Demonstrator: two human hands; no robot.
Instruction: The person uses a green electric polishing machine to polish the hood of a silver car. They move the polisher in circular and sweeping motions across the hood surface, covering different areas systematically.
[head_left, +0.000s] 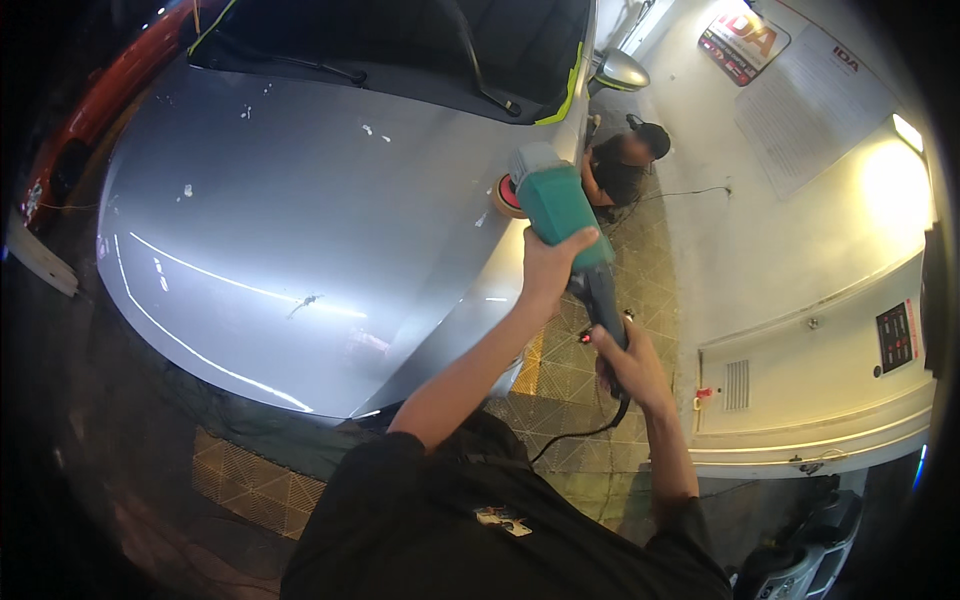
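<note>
Count: 1 polisher [558,200], teal body with grey head, held in both my hands. My left hand [560,260] is wrapped round the body just behind the head, thumb on top; my right hand [632,362] grips the dark rear handle. 1 pad [507,198], red and tan, seen edge-on at the hood's right edge; can't tell whether it's touching the paint. 1 black power cord [580,434] curves from the handle end down toward my waist.

Car: 1 silver-grey hood [250,215], 1 windshield [400,45], 2 wipers [492,95] against the dark glass, 2 runs of yellow-green masking tape [573,85], one per side of the windshield. 1 side mirror [622,70] in view, at the right side. Several small white marks [187,190] scattered on the hood, plus 1 dark mark [305,304] nearer the front; can't tell what either are.

Around: 1 co-worker [622,170] down low beside the car, between it and the wall. 1 thin cable [690,191] runs from near them to the wall. 2 posters [742,42] up there, 1 lit lamp [908,133], 1 pale door [780,392] with 1 vent [737,386]. 1 red car [105,105] far left. Floor: patterned tiles [570,385], grey and yellow.
</note>
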